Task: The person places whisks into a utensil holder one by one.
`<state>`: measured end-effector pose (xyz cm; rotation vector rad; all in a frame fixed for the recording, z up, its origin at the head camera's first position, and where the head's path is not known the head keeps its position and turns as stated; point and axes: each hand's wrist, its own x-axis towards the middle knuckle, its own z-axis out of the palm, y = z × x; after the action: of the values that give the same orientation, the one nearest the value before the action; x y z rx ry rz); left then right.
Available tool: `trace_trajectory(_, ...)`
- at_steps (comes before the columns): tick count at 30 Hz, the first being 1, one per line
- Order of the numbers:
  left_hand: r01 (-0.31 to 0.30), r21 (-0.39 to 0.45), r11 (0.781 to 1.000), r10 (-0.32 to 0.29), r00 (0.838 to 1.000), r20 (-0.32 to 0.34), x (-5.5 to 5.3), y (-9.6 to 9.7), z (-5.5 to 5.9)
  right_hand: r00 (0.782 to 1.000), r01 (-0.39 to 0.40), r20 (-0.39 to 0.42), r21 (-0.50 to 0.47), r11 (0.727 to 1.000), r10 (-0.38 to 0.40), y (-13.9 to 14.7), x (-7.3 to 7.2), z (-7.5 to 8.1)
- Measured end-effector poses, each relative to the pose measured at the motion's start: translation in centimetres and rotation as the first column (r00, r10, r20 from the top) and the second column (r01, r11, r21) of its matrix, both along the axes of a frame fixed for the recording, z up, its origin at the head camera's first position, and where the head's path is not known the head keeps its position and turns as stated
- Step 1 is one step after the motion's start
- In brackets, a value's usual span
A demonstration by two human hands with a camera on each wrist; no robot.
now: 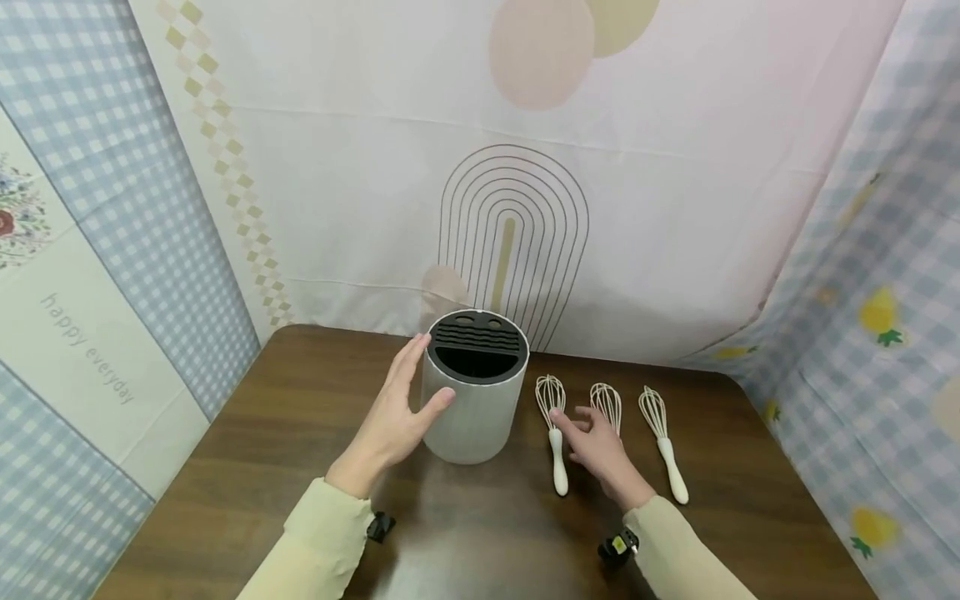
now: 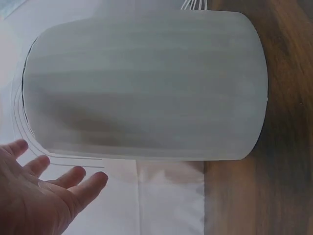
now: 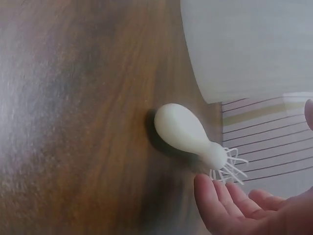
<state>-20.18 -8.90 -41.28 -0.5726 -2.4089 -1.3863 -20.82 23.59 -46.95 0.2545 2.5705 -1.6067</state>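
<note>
A whitish cylindrical utensil holder (image 1: 476, 421) with a black slotted top (image 1: 480, 335) stands upright on the table. My left hand (image 1: 393, 421) is at its left side, fingers extended and thumb spread toward its front. In the left wrist view, that hand (image 2: 39, 198) shows a gap between its fingers and the holder wall. Over the table to the right, my right hand (image 1: 600, 454) hovers beside the leftmost white whisk (image 1: 559, 467), thumb and fingers apart. In the right wrist view, the fingers (image 3: 215, 198) are close to that whisk's wires, gripping nothing. The middle whisk (image 1: 606, 404) is partly hidden behind this hand.
A third whisk (image 1: 667, 454) lies farther right on the brown wooden table (image 1: 300, 517). Behind the table hangs a patterned white cloth (image 1: 360, 200), with blue checked cloth (image 1: 97, 125) at both sides.
</note>
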Motion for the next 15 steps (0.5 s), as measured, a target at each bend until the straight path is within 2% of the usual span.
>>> trace_trajectory(2, 0.011, 0.006, 1.000, -0.011, 1.000, -0.015, -0.3, 0.1, 0.2, 1.000, 0.004, 0.027, -0.073, 0.997, -0.002, 0.2, -0.1, -0.2)
trace_trajectory(7, 0.038, -0.005, 0.999, -0.038, 0.999, -0.034, -1.2, 0.4, 0.1, 0.998, 0.031, 0.050, -0.156, 0.987, -0.024, 0.5, -0.2, -1.1)
trace_trajectory(15, 0.039, 0.009, 0.999, -0.038, 0.998, -0.052, -2.2, 0.0, -0.3, 0.997, 0.023, 0.075, -0.184, 0.983, -0.009, 0.3, -0.6, -1.8)
